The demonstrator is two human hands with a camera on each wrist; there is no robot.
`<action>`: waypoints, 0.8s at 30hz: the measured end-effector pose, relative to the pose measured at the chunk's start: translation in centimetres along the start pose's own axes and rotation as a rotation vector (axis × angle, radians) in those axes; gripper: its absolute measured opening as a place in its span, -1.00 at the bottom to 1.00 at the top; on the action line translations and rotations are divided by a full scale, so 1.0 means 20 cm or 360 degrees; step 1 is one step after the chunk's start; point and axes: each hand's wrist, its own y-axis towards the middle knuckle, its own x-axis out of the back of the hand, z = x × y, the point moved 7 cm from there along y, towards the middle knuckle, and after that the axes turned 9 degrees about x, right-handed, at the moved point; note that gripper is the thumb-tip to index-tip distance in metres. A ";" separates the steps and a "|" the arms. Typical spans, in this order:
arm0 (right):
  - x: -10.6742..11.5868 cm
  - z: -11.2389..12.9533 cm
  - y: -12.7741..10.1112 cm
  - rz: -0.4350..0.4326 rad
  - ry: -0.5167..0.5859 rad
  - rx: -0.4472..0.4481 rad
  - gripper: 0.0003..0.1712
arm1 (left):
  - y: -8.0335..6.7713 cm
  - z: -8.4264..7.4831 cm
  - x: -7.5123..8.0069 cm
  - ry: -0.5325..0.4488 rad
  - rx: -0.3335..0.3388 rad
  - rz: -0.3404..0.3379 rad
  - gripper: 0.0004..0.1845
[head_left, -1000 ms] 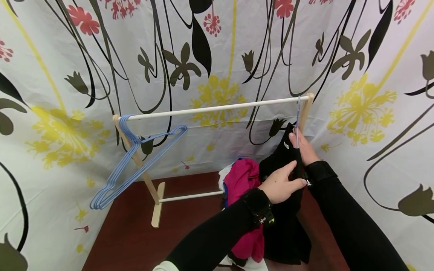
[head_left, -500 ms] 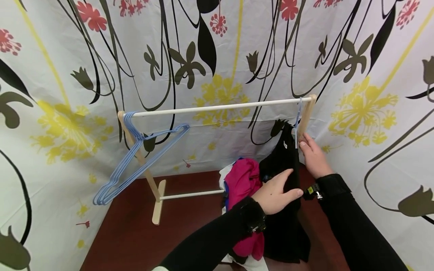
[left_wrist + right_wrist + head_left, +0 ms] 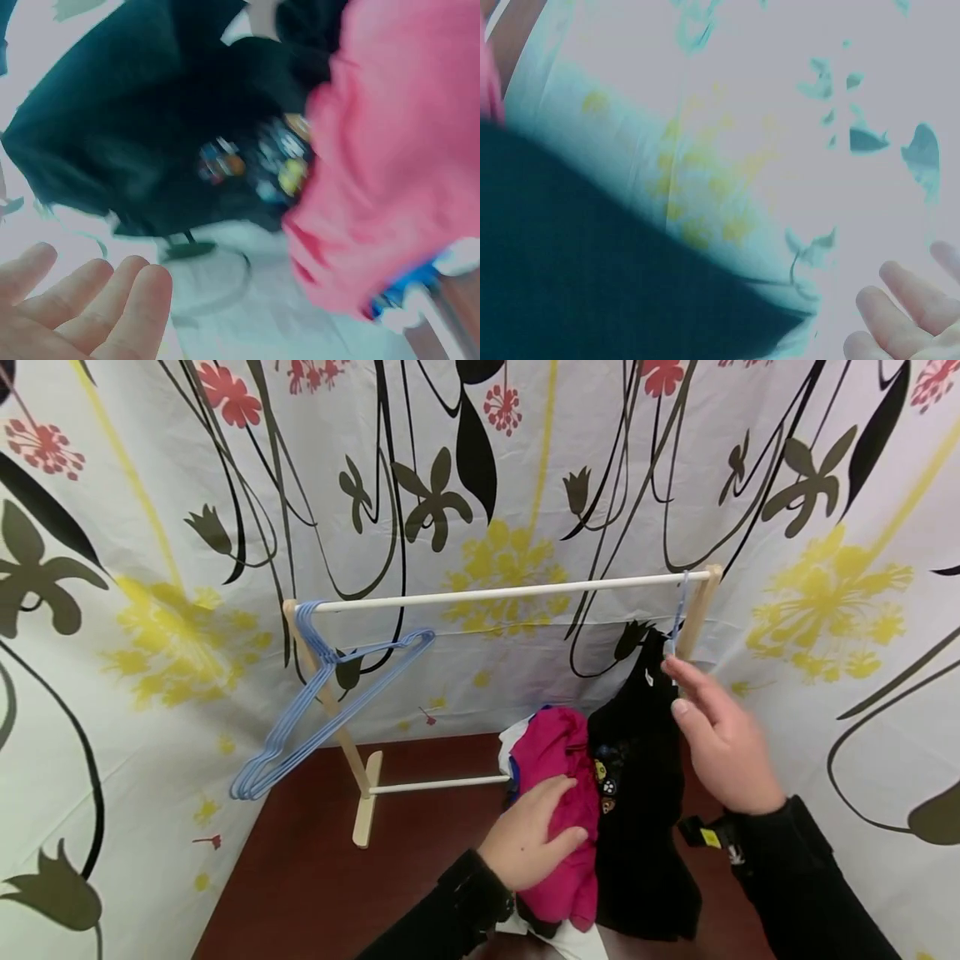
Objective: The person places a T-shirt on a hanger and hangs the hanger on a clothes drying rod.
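Observation:
A black shirt [image 3: 641,835] with small colourful prints on its chest hangs at the right end of the rack on a light blue hanger [image 3: 682,606]. My right hand [image 3: 726,743] is beside the shirt's upper edge, its fingertips close to the hanger and its fingers loosely extended. Left of the shirt, my left hand [image 3: 528,839] hovers over a bright pink garment [image 3: 558,735] with its fingers spread and nothing in its grasp. In the left wrist view, those fingers [image 3: 142,307] stretch out below the black shirt.
The rack's white rod [image 3: 510,594] rests on wooden posts. Several blue wire hangers [image 3: 322,693] hang at its left end. White cloth [image 3: 573,943] shows under the pink garment on the dark red table [image 3: 442,835]. A flowered curtain [image 3: 480,468] encloses the back and sides.
My left hand has moved away from the black shirt, left and down over the pink garment. The right hand moved off the rack's post to in front of the hanger, and the shirt's prints came into view.

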 end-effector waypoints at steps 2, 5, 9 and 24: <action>-0.06 0.09 -0.02 0.0026 0.0004 0.0072 -0.42 | -0.03 0.06 0.03 0.0013 0.0032 -0.0051 -0.32; -0.17 0.19 -0.05 0.0069 0.0030 0.0197 -0.37 | -0.06 0.14 0.07 0.0059 0.0069 -0.0121 -0.32; -0.38 0.19 -0.11 0.0158 0.0025 0.0267 -0.35 | -0.11 0.25 0.15 0.0157 0.0147 -0.0235 -0.33; -0.87 -0.25 -0.47 0.0413 -0.0134 -0.0189 -0.43 | -0.35 0.66 0.40 0.0480 0.0395 -0.0533 -0.35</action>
